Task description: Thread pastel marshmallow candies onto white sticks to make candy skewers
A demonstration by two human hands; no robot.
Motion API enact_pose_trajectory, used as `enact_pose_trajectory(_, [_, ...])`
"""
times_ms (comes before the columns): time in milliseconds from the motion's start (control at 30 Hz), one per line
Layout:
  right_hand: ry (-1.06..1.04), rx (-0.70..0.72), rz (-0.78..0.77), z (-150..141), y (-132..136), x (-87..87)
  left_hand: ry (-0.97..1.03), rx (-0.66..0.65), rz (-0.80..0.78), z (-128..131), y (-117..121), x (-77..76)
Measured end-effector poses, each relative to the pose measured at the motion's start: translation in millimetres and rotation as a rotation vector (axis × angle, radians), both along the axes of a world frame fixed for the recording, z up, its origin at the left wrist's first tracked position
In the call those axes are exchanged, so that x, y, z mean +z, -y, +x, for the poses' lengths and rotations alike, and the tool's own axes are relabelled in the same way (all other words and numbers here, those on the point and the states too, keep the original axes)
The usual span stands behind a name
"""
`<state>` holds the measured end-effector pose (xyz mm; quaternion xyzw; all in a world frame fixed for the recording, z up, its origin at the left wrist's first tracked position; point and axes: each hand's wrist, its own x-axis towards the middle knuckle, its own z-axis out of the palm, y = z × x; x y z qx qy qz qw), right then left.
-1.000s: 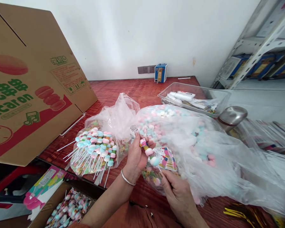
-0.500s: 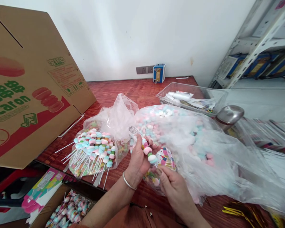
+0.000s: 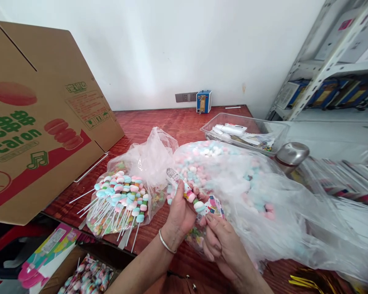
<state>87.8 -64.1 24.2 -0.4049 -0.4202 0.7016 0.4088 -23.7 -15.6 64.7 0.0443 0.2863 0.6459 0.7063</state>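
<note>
Pinching one candy skewer (image 3: 191, 196) between left hand (image 3: 179, 212) and right hand (image 3: 222, 243), you face dozens finished (image 3: 119, 200), a bagful of loose candy (image 3: 233, 171) left.

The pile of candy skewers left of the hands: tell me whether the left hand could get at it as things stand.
Probably yes, but not freely. The pile of candy skewers lies open on its plastic, close beside the left hand with nothing between them. That hand, though, is closed on a candy skewer, which the right hand also touches.

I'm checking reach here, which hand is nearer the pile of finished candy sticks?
Left. The left hand is just right of the pile of candy sticks; the right hand lies farther right.
</note>
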Motion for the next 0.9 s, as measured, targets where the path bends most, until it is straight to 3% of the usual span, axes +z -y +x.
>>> enact_pose_trajectory(67, [0.071, -0.009, 0.076, -0.2, -0.8, 0.7, -0.025, -0.019, 0.012, 3.7, 2.2, -2.5])
enact_pose_trajectory(167, [0.463, -0.203, 0.505, 5.8, -2.8, -1.2, -0.055, -0.047, 0.032, 7.0, 3.9, -4.3])
enact_pose_trajectory(233, [0.628, -0.265, 0.697, 10.9, -3.7, -4.0, -0.077, -0.020, 0.026, 5.0, 2.0, -3.6])
enact_pose_trajectory(333, [0.641, -0.227, 0.742, 14.6, -3.8, -6.8, -0.109, 0.094, 0.059, -3.6, -4.9, -0.8])
enact_pose_trajectory(433, [0.686, -0.273, 0.825, 14.1, -3.8, -6.4, -0.067, 0.094, 0.121, -10.8, -11.2, 2.1])
enact_pose_trajectory(567, [0.960, -0.426, 1.280, 15.0, -5.6, -4.8, -0.006, 0.097, 0.028, -9.5, -14.5, 6.8])
enact_pose_trajectory(667, [1.086, -0.384, 1.485, 18.4, -7.2, -4.3, 0.015, 0.083, -0.072, -6.0, -14.9, 11.3])
enact_pose_trajectory(733, [1.054, -0.372, 1.454, 19.8, -7.5, -4.4, 0.022, 0.070, -0.095, -4.3, -14.1, 12.8])
enact_pose_trajectory(767, [0.995, -0.370, 1.363, 19.8, -7.2, -4.5, 0.022, 0.065, -0.084, -3.7, -13.4, 12.8])
enact_pose_trajectory(833, [0.779, -0.319, 1.002, 18.1, -5.9, -4.0, 0.016, 0.049, -0.035, -2.7, -11.9, 10.8])
enact_pose_trajectory(900, [0.445, -0.215, 0.515, 15.0, -4.2, -2.4, 0.010, 0.027, 0.009, -2.3, -10.9, 7.0])
